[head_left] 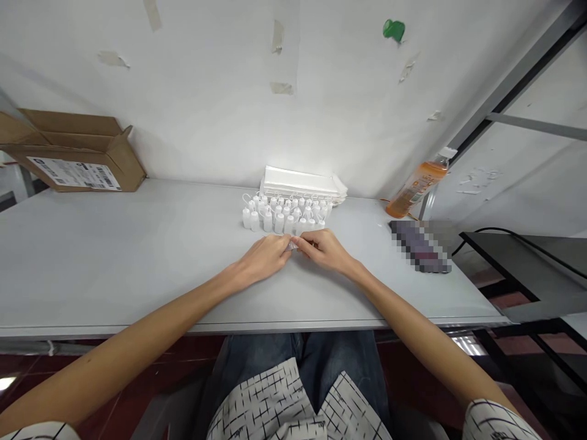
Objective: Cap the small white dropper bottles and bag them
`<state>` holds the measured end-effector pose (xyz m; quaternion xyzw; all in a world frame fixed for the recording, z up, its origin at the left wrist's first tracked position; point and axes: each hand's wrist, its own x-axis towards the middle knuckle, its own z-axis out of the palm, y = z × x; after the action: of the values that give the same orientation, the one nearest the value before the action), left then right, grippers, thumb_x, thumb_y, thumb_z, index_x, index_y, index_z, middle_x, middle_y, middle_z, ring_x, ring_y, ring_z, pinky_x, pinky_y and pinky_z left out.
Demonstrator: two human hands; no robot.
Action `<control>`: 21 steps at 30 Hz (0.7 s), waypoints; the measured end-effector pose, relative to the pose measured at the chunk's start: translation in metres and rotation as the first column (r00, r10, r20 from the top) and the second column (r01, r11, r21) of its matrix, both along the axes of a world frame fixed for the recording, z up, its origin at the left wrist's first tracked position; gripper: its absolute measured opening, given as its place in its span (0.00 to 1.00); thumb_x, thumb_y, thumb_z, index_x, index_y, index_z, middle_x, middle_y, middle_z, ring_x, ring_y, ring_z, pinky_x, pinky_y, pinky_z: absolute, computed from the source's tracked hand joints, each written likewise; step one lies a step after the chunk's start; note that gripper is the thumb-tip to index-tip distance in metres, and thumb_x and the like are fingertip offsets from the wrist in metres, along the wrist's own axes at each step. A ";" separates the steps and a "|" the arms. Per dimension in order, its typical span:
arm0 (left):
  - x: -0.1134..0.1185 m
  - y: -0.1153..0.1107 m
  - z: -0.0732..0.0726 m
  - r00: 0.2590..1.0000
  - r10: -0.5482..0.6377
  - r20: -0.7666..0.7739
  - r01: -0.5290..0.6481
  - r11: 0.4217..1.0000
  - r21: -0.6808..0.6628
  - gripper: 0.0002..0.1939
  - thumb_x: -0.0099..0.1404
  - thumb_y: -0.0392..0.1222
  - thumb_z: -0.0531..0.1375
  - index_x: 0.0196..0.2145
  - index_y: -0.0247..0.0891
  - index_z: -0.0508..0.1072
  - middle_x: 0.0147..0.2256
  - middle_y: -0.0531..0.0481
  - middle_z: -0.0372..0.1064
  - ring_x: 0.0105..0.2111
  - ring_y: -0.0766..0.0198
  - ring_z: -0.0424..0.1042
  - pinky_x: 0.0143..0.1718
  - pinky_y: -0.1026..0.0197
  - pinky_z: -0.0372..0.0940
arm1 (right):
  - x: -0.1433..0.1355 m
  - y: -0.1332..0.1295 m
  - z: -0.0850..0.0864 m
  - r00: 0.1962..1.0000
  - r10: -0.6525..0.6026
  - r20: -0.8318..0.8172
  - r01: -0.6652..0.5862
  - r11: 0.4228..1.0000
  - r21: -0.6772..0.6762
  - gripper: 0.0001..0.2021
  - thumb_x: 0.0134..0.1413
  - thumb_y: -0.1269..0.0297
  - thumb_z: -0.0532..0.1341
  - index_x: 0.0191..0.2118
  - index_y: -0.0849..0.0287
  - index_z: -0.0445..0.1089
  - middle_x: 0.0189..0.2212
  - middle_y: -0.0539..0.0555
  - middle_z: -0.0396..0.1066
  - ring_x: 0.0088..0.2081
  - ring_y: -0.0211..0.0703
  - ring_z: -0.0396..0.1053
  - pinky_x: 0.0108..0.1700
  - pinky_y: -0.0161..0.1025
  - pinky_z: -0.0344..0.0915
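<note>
My left hand (pixel 268 256) and my right hand (pixel 323 247) meet just above the table, in front of the rows of bottles. Both have their fingers pinched together on one small whitish, partly see-through piece (pixel 292 245). Most of that piece is hidden by the fingers, so its kind cannot be made out. Right behind my fingertips stand several small white squeeze bottles (pixel 279 223), upright in close rows, many with thin looped cap straps. Against the back of this group lies a stack of white trays or flat boxes (pixel 298 180).
An opened cardboard box (pixel 77 165) with a label sits at the back left of the grey table (pixel 114 263). At the right, a bottle of orange drink (pixel 419 186) leans by the wall. A pixelated dark flat object (pixel 419 244) lies before it. A black metal frame (pixel 536 263) stands beyond.
</note>
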<state>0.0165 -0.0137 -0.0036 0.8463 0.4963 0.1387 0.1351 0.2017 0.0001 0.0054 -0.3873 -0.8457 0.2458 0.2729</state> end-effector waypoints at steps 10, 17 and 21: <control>-0.002 0.002 0.001 0.999 -0.027 0.047 0.027 1.000 -0.015 0.06 0.65 0.34 0.50 0.36 0.36 0.67 0.31 0.46 0.71 0.31 0.58 0.71 0.30 0.61 0.58 | 0.006 0.002 0.002 0.983 0.074 -0.166 -0.071 0.997 0.024 0.15 0.55 0.52 0.63 0.38 0.60 0.73 0.32 0.54 0.74 0.30 0.38 0.69 0.30 0.34 0.61; 0.000 0.000 0.001 0.999 -0.009 0.031 0.009 1.000 -0.008 0.07 0.66 0.37 0.50 0.29 0.37 0.63 0.27 0.47 0.68 0.27 0.59 0.69 0.27 0.60 0.54 | 0.000 -0.001 0.000 0.997 -0.021 0.080 0.009 0.988 0.154 0.25 0.65 0.50 0.50 0.22 0.61 0.64 0.18 0.48 0.61 0.21 0.33 0.53 0.26 0.35 0.49; -0.001 0.000 0.003 0.999 0.005 0.038 -0.006 1.000 0.006 0.08 0.66 0.37 0.50 0.29 0.38 0.61 0.26 0.49 0.67 0.25 0.60 0.67 0.26 0.60 0.52 | -0.002 -0.005 -0.001 0.989 -0.066 0.131 0.035 0.973 0.229 0.23 0.67 0.55 0.47 0.23 0.60 0.63 0.21 0.49 0.63 0.23 0.34 0.54 0.27 0.35 0.47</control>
<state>0.0153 -0.0134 -0.0004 0.8426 0.4956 0.1566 0.1414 0.1996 -0.0046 0.0048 -0.3912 -0.8748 0.1135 0.2621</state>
